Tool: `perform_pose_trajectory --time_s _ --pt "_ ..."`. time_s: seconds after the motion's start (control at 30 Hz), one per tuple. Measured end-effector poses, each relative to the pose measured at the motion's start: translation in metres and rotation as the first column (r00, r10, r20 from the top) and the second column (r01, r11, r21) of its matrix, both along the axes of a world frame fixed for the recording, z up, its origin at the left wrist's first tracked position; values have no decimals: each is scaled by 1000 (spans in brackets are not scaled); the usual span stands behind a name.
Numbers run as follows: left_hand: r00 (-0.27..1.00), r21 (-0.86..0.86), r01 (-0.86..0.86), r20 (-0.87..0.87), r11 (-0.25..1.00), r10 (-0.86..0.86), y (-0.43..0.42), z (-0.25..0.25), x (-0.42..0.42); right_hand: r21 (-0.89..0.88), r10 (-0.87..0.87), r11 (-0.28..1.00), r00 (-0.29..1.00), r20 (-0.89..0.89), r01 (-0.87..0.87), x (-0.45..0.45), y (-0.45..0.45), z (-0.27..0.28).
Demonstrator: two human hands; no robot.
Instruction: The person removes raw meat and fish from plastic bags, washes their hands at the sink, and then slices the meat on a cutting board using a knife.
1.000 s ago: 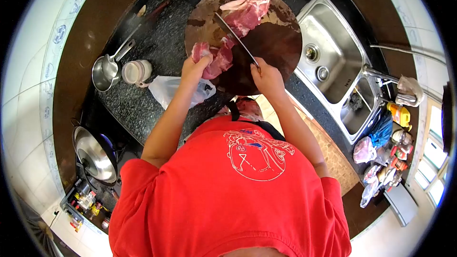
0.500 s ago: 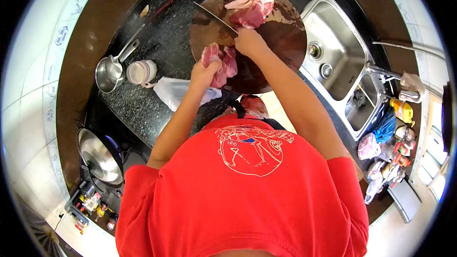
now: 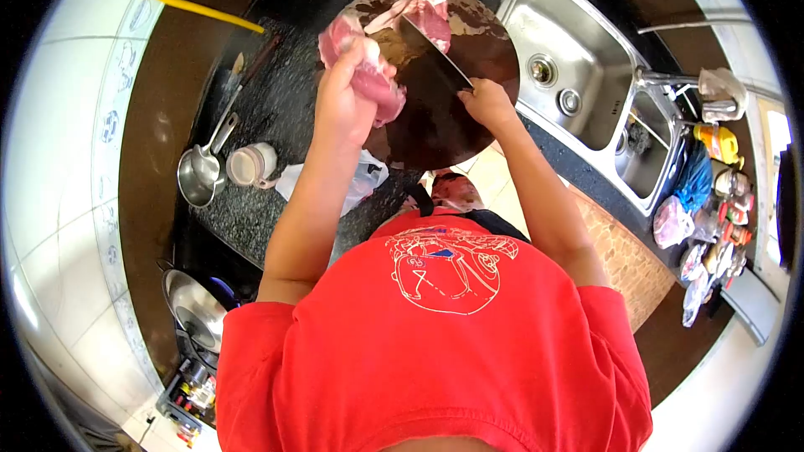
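Note:
My left hand (image 3: 342, 105) is closed round a piece of raw meat (image 3: 381, 96), lifted above the left part of the round chopping board (image 3: 490, 46). My right hand (image 3: 488, 106) grips the handle of a kitchen knife (image 3: 437, 55) over the board. The dark blade slants up and left, its tip near a second piece of raw meat (image 3: 431, 12) lying at the board's far side. Part of that piece is hidden behind the blade.
A steel double sink (image 3: 578, 42) adjoins the board on the right. On the left of the counter stand a small pot (image 3: 196, 188) with a ladle in it, a lidded jar (image 3: 251, 165) and a plastic bag (image 3: 368, 177). A yellow hose (image 3: 197, 7) hangs at the upper left.
My left hand has raised its meat up and left, off the board's near side. My right hand has moved right and slightly down with the knife. The view has shifted a little.

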State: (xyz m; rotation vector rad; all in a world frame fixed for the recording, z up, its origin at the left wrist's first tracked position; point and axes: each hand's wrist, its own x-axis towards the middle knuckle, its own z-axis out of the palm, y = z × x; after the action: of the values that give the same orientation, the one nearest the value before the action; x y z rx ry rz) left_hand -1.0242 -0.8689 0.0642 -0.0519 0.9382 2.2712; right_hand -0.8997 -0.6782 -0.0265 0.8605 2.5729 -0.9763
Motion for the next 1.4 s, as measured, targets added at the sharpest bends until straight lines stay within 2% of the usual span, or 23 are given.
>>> perform_pose_trajectory --time_s 0.07,0.17,0.27,0.33,0.4,0.47,0.53,0.6,0.63,0.7,0.73,0.83,0.87,0.93,0.97,1.03,1.17,1.23,1.27,1.3,1.33,1.4 --pt "999 19 20 47 1000 -20 11 8 -4 -3 -30 1000 1000 8 30 2 -2 1" --pt "998 226 12 -58 974 1 11 7 -12 -28 -40 999 999 37 41 6 1 5" --pt "998 233 -7 -59 973 21 -5 -28 -19 -87 -47 995 994 100 56 11 3 2" --pt "998 157 -67 4 985 68 -22 -77 -23 -99 -48 994 997 57 53 12 4 -4" --pt "946 -205 -187 226 961 232 -38 -118 -21 -127 -83 987 991 104 96 10 2 2" --pt "921 -241 -232 257 942 292 -55 -150 -13 -87 -44 995 999 18 46 14 4 -6" --pt "890 -272 -276 289 922 352 -61 -149 -7 -88 -40 995 999 -31 37 18 -4 2" --pt "905 -332 -216 285 918 316 -68 -145 -1 -31 -66 998 985 -161 62 24 -17 16" --pt "899 -335 -226 290 915 328 -72 -147 3 -32 -53 998 987 -155 49 27 -28 26" --pt "948 -411 -145 203 900 245 -75 -150 9 -121 -139 987 929 -343 103 27 -49 44" --pt "946 -408 -149 205 901 249 -74 -150 13 -75 -83 996 908 -412 57 26 -58 37" --pt "935 -359 -256 143 897 324 -73 -150 23 -34 101 993 949 -300 -116 17 -75 38" --pt "934 -356 -259 144 898 327 -73 -150 24 -31 105 992 948 -300 -119 16 -76 32" --pt "924 -374 -316 87 872 372 -75 -153 25 83 226 974 948 -223 -213 10 -78 22" --pt "922 -375 -319 90 871 376 -77 -155 24 82 231 973 948 -220 -218 8 -77 19" --pt "950 -338 -273 53 901 308 -79 -158 20 131 188 976 979 -85 -176 4 -69 19" --pt "949 -363 -285 23 887 315 -73 -158 23 99 234 968 972 -10 -232 -2 -58 18" --pt "911 -583 -404 -323 705 255 -68 -165 25 94 232 969 972 -31 -228 -7 -63 12" --pt "912 -585 -404 -317 703 260 -69 -168 28 85 231 971 971 -56 -225 -11 -66 8" --pt "870 -714 -406 -493 571 3 -65 -148 30 82 238 969 970 -50 -233 -19 -68 6" --pt "767 -797 -445 -575 408 -285 -62 -137 34 75 228 971 973 -27 -226 -30 -71 3" --pt "651 -790 -543 -610 283 -453 -58 -134 42 59 222 974 975 -12 -221 -58 -79 -9"
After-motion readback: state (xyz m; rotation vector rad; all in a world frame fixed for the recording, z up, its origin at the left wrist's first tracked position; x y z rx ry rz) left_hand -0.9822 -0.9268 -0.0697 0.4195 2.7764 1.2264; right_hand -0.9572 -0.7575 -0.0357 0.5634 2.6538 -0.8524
